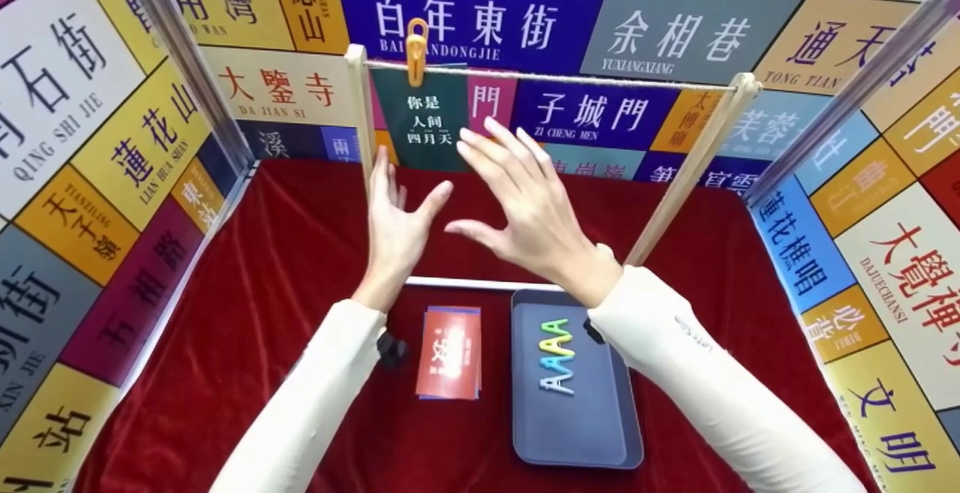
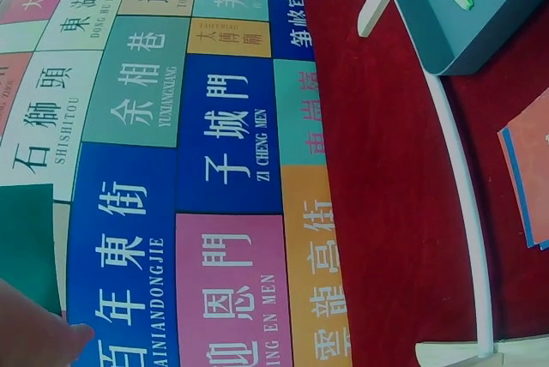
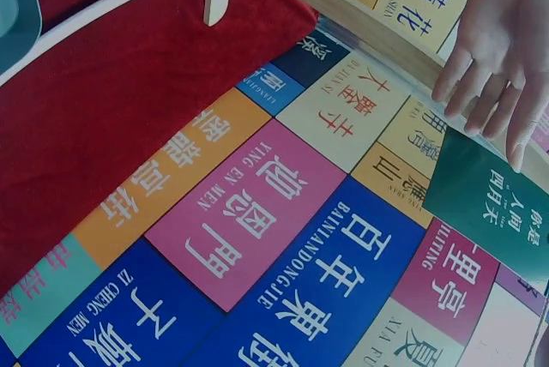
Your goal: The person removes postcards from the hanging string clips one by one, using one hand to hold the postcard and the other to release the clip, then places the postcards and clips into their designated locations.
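Observation:
A dark green card [image 1: 431, 155] with white characters hangs from a string [image 1: 570, 79] by an orange clothespin [image 1: 416, 54]. The string spans a wooden frame [image 1: 686, 170]. My left hand [image 1: 394, 234] is raised just below the card's lower left side, fingers spread and thumb out. To the card's right my right hand [image 1: 529, 211] hovers with straight, spread fingers and holds nothing. In the right wrist view, the left hand's fingers [image 3: 493, 97] lie close to the edge of the green card [image 3: 489, 204]; contact cannot be told.
A stack of red and blue cards [image 1: 450, 354] lies on the red velvet cloth [image 1: 285, 343]. Right of it stands a grey-blue tray [image 1: 574, 433] with several green, yellow and blue clothespins [image 1: 556, 347] in a row. Panels printed with place names [image 1: 472, 20] wall in the back and sides.

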The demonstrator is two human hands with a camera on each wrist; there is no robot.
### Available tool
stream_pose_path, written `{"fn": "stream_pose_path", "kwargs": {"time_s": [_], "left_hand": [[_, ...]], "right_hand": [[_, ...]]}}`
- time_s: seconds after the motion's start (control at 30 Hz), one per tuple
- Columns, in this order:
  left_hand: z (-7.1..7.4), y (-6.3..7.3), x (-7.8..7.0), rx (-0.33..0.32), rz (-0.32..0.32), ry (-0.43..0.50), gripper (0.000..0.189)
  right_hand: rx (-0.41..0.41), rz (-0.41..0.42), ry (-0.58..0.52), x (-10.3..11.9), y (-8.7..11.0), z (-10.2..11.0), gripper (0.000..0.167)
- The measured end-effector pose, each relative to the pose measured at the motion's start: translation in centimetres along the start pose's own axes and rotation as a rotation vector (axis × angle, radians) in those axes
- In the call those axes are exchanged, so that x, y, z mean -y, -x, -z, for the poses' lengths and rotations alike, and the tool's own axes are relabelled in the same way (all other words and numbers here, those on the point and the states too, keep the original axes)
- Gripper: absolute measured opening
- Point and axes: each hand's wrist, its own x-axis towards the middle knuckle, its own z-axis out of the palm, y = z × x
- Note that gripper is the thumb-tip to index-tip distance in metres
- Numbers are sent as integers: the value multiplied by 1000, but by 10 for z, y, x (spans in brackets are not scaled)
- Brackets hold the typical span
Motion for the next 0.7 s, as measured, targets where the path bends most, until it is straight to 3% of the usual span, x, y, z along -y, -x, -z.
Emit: {"fn": "stream_pose_path", "kwargs": {"time_s": [0.3, 0.57, 0.7], "left_hand": [[-4, -9, 0, -6, 8, -25, 104], [-8, -14, 1, -33, -2, 40, 111], [-8, -16, 2, -42, 33, 77, 103]], "right_hand": [[3, -26, -17, -8, -19, -2, 78], [7, -108, -42, -15, -37, -2, 78], [24, -135, -52, -18, -45, -1, 80]]}}
